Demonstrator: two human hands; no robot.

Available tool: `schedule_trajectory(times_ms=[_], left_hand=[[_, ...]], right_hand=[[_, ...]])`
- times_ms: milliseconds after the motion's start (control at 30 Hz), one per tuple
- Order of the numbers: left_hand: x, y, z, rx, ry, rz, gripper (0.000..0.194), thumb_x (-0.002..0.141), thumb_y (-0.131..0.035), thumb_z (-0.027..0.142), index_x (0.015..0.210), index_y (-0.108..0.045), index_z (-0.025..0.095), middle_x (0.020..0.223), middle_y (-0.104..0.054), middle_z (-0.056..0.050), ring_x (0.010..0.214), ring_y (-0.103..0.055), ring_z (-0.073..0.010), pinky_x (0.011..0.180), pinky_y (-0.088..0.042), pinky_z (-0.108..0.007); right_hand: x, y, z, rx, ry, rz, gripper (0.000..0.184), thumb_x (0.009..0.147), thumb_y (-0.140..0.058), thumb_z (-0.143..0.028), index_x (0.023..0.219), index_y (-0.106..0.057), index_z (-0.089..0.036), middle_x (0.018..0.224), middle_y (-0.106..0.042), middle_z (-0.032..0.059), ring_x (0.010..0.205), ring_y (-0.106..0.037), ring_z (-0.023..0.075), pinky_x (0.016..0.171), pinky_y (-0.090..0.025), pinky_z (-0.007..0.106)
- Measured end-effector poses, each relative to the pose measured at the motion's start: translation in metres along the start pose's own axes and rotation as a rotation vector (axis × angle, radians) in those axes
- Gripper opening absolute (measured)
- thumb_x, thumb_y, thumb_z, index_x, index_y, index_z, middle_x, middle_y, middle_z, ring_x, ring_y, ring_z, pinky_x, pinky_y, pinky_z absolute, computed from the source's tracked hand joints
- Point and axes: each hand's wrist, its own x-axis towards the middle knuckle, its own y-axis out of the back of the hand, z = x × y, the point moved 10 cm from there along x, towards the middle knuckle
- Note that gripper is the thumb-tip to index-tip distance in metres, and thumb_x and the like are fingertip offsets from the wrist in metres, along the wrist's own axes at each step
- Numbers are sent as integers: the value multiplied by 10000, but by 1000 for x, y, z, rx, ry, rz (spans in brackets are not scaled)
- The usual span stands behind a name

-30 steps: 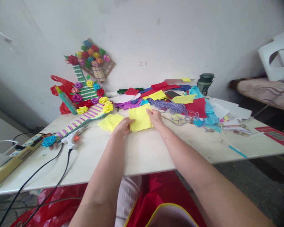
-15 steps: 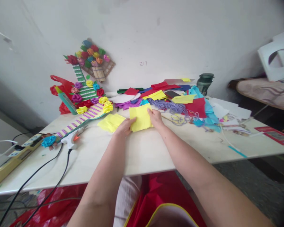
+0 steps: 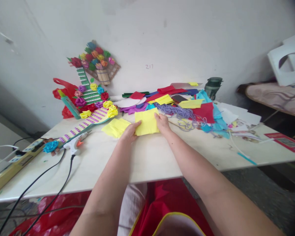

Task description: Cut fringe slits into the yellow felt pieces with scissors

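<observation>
Between my two hands a square of yellow crepe paper point(image 3: 147, 122) is spread out above the table. My left hand point(image 3: 131, 131) pinches its left edge, thumb on top. On the opposite edge my right hand point(image 3: 163, 122) grips near the upper corner, also with the thumb in front. Whether it is one sheet or a few layers, I cannot tell. A loose pile of yellow paper pieces point(image 3: 115, 127) lies on the table just left of my left hand.
A white hot glue gun point(image 3: 73, 145) with a black cord lies at left, beside a flower-trimmed guitar-shaped craft point(image 3: 94, 117). Behind my hands are tangled purple yarn point(image 3: 175, 110), coloured paper and a red sheet point(image 3: 205, 112). A dark bottle point(image 3: 213, 87) stands at the back right.
The yellow paper looks a little flatter and more level between my hands. Both hands keep their hold and have barely shifted.
</observation>
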Motion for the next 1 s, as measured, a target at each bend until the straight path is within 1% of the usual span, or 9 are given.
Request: schedule_trajectory(times_ms=[67, 233, 400, 467, 633, 800, 900, 1000], left_hand=[[0, 0, 0, 0, 1, -2, 319, 755, -565, 187, 1061, -588, 99, 967, -664, -135, 945, -618, -241, 870, -485, -333], [2, 0, 2, -17, -12, -41, 365, 771, -560, 323, 1069, -588, 113, 961, -669, -125, 952, -614, -249, 863, -487, -350], [4, 3, 8, -16, -111, -9, 332, 726, -598, 211, 1036, -597, 90, 911, -679, -126, 931, -621, -250, 866, -485, -351], [3, 2, 7, -33, -112, 4, 322, 729, -587, 198, 1032, -599, 88, 902, -680, -128, 923, -624, -253, 865, -487, -362], [1, 1, 5, -90, -93, 66, 301, 762, -551, 212, 1034, -591, 88, 924, -675, -132, 926, -623, -250, 866, -486, -365], [3, 12, 3, -90, -89, 177, 323, 750, -590, 255, 1031, -580, 96, 896, -676, -126, 895, -633, -242, 824, -505, -353], [5, 17, 2, -86, -86, 217, 304, 735, -613, 267, 991, -585, 106, 868, -677, -114, 873, -639, -233, 803, -512, -342], [6, 22, 4, -77, -112, 247, 233, 730, -619, 257, 912, -592, 115, 820, -676, -102, 858, -641, -224, 795, -511, -337]], right_hand=[[0, 1, -1, 4, -1, -5, 359, 797, -421, -364, 494, -305, -211, 457, -302, -39, 506, -309, 112, 505, -236, 246], [0, 0, -3, -10, -14, -25, 374, 804, -432, -338, 484, -289, -210, 447, -285, -46, 489, -287, 104, 506, -221, 251], [0, -2, -7, -15, 15, -45, 382, 796, -449, -318, 472, -279, -207, 444, -276, -52, 483, -277, 97, 502, -213, 250], [-1, -4, -8, -14, 24, -64, 379, 793, -449, -326, 473, -285, -207, 441, -278, -52, 484, -282, 98, 498, -216, 248], [-1, -9, -5, -32, 25, -98, 377, 790, -434, -360, 474, -297, -207, 435, -287, -54, 478, -298, 98, 484, -219, 242], [-2, -9, -2, -56, 21, -73, 382, 785, -416, -401, 473, -307, -209, 433, -287, -53, 468, -295, 99, 464, -214, 240], [-1, -10, -1, -78, 16, -70, 385, 783, -415, -419, 475, -316, -210, 438, -288, -51, 472, -298, 103, 466, -218, 241], [-1, -11, 0, -91, 15, -77, 394, 782, -421, -434, 475, -319, -209, 443, -292, -50, 475, -299, 103, 468, -220, 240]])
